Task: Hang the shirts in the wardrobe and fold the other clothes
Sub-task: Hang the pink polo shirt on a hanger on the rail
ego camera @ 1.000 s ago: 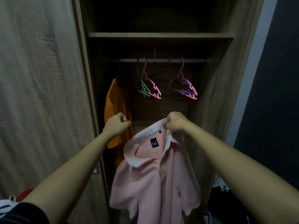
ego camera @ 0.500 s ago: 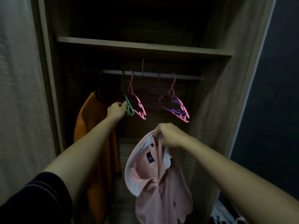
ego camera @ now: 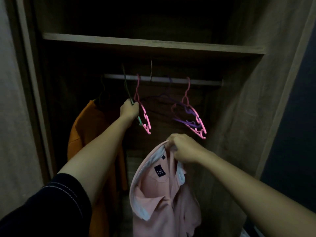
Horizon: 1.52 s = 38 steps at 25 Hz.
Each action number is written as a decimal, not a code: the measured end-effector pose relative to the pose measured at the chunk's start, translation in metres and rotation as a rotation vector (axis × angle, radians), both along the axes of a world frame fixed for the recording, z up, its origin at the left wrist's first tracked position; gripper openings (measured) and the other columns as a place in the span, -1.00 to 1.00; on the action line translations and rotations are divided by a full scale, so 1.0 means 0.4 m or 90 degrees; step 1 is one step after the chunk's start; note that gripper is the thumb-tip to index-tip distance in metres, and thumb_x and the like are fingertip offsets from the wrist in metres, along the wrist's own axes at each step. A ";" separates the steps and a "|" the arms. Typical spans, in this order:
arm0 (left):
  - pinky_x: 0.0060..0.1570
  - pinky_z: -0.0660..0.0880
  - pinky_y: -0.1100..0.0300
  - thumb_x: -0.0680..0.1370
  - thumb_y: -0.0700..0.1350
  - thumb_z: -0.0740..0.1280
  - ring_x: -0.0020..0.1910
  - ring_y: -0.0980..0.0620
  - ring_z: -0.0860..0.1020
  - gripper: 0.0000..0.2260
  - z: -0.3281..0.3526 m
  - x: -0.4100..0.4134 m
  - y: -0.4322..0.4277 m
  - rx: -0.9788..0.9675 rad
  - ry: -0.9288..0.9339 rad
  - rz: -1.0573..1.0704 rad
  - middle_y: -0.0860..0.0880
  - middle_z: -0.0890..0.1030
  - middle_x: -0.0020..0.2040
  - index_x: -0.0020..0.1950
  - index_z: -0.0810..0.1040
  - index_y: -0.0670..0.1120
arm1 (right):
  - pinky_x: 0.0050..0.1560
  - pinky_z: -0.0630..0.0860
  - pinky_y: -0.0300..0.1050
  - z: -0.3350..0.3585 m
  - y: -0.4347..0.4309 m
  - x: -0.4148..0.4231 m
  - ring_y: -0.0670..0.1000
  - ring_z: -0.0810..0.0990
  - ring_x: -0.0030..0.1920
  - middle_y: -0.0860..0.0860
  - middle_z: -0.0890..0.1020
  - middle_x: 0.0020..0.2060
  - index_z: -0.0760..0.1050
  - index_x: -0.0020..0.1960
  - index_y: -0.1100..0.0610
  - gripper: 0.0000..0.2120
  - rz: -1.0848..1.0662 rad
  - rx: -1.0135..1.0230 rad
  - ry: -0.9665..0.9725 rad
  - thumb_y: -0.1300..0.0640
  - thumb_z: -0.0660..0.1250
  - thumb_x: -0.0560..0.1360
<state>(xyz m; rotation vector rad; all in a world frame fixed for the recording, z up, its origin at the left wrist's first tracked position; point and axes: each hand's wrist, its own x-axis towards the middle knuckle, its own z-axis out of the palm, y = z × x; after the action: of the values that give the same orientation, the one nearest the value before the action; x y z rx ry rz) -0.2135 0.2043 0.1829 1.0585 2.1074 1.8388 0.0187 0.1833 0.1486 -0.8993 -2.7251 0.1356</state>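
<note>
A pink polo shirt (ego camera: pixel 159 199) with a white collar hangs from my right hand (ego camera: pixel 182 148), which grips it at the collar, low in front of the open wardrobe. My left hand (ego camera: pixel 129 109) reaches into the wardrobe and grips a green hanger (ego camera: pixel 127 89) whose hook sits near the metal rail (ego camera: pixel 196 81). A pink hanger (ego camera: pixel 144 115) hangs just right of my left hand. Further right, a pink hanger (ego camera: pixel 199 124) and purple hangers (ego camera: pixel 184 121) hang together on the rail.
An orange shirt (ego camera: pixel 85 134) hangs at the left end of the rail. A wooden shelf (ego camera: pixel 153 44) runs above the rail. The wardrobe door (ego camera: pixel 15 117) stands on the left and the side panel (ego camera: pixel 256 100) on the right.
My left hand let go of the pink shirt's collar, rose into the wardrobe and took hold of the green hanger. My right hand kept the shirt, which now hangs lower.
</note>
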 end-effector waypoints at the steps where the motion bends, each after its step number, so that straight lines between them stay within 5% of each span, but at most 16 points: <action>1: -0.05 0.45 0.14 0.58 -0.14 0.18 0.06 -0.10 0.53 -0.72 0.001 0.005 -0.007 -0.002 0.012 0.006 -0.14 0.52 0.17 0.28 0.44 -0.14 | 0.19 0.49 -0.02 -0.004 0.004 -0.001 0.02 0.49 0.19 -0.03 0.52 0.18 0.58 0.13 0.08 -0.62 -0.001 -0.006 0.004 0.37 0.24 0.39; 7: -0.12 0.47 0.14 0.55 -0.09 0.31 -0.04 -0.08 0.56 -0.84 -0.136 0.037 -0.120 -0.074 -0.005 0.054 -0.15 0.58 0.03 0.04 0.47 -0.15 | 0.20 0.43 -0.12 -0.066 -0.029 -0.013 0.04 0.49 0.20 0.00 0.52 0.19 0.58 0.13 0.11 -0.64 -0.001 -0.036 0.026 0.35 0.21 0.42; 10: 0.00 0.55 0.06 0.53 0.02 0.33 -0.05 -0.10 0.58 -0.73 -0.285 0.044 -0.237 -0.160 -0.047 0.104 -0.14 0.59 -0.03 0.03 0.54 -0.19 | 0.15 0.46 -0.11 -0.132 -0.061 -0.037 0.05 0.50 0.17 -0.01 0.51 0.18 0.58 0.11 0.11 -0.67 -0.019 -0.055 0.025 0.34 0.21 0.44; 12: -0.09 0.55 0.10 0.54 0.07 0.30 -0.11 -0.10 0.61 -0.69 -0.377 0.044 -0.329 -0.173 -0.030 0.113 -0.13 0.63 -0.10 -0.02 0.56 -0.20 | 0.12 0.48 -0.09 -0.177 -0.087 -0.059 0.05 0.50 0.14 -0.01 0.50 0.15 0.57 0.11 0.10 -0.69 -0.028 -0.061 0.021 0.33 0.22 0.45; 15: -0.35 0.44 0.30 0.59 0.00 0.25 -0.26 0.01 0.62 -0.79 -0.446 0.049 -0.474 -0.117 0.001 0.051 -0.06 0.63 -0.24 -0.09 0.54 -0.11 | 0.16 0.42 -0.09 -0.233 -0.109 -0.081 0.10 0.46 0.17 0.04 0.47 0.18 0.54 0.15 0.14 -0.69 -0.041 -0.040 -0.012 0.33 0.17 0.48; 20: -0.24 0.59 0.26 0.58 -0.11 0.27 -0.27 0.06 0.66 -0.90 -0.478 -0.038 -0.706 -0.095 0.085 -0.117 -0.06 0.63 -0.21 0.01 0.53 -0.12 | 0.31 0.31 -0.05 -0.280 -0.140 -0.088 0.11 0.39 0.28 0.09 0.39 0.30 0.47 0.26 0.18 -0.64 -0.091 -0.039 -0.014 0.32 0.15 0.49; 24: -0.33 0.58 0.26 0.53 -0.20 0.34 -0.35 0.01 0.67 -0.93 -0.486 -0.095 -0.834 -0.074 0.126 -0.152 -0.05 0.65 -0.34 -0.14 0.59 -0.08 | 0.37 0.24 -0.04 -0.290 -0.149 -0.081 0.11 0.36 0.32 0.11 0.35 0.34 0.42 0.31 0.18 -0.56 -0.109 -0.080 0.010 0.32 0.20 0.43; 29: -0.34 0.58 0.21 0.51 -0.18 0.37 -0.38 0.01 0.66 -0.92 -0.485 -0.120 -0.870 -0.112 0.195 -0.203 -0.07 0.65 -0.37 -0.18 0.62 -0.10 | 0.30 0.27 -0.09 -0.271 -0.152 -0.080 0.20 0.35 0.28 0.06 0.28 0.39 0.29 0.42 0.10 -0.41 -0.119 -0.091 0.016 0.35 0.21 0.41; 33: -0.37 0.56 0.29 0.50 -0.18 0.38 -0.38 0.05 0.66 -0.82 -0.480 -0.127 -0.851 -0.101 0.221 -0.232 0.01 0.66 -0.35 -0.24 0.64 0.06 | 0.32 0.26 -0.10 -0.239 -0.143 -0.074 0.21 0.34 0.29 0.04 0.28 0.41 0.36 0.37 0.13 -0.49 -0.151 -0.099 0.078 0.32 0.25 0.43; 36: -0.35 0.50 0.39 0.51 -0.16 0.36 -0.36 0.14 0.64 -0.85 -0.481 -0.112 -0.825 -0.118 0.289 -0.279 0.17 0.66 -0.28 -0.16 0.61 0.10 | 0.32 0.30 -0.05 -0.194 -0.152 -0.070 0.19 0.35 0.28 0.02 0.28 0.41 0.38 0.36 0.11 -0.50 -0.107 -0.077 0.020 0.28 0.28 0.43; 38: -0.31 0.51 0.36 0.52 -0.07 0.33 -0.32 0.14 0.63 -0.92 -0.480 -0.084 -0.781 -0.100 0.311 -0.303 0.07 0.66 -0.26 -0.13 0.62 0.01 | 0.28 0.35 -0.05 -0.170 -0.189 -0.100 0.19 0.39 0.24 -0.02 0.29 0.40 0.38 0.36 0.09 -0.47 -0.030 -0.037 -0.033 0.25 0.33 0.39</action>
<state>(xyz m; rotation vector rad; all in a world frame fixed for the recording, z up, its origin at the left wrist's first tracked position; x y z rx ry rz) -0.2470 -0.1082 -0.0092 1.9112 1.9319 1.2603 -0.0213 0.1079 0.0805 -0.9960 -2.7578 0.1863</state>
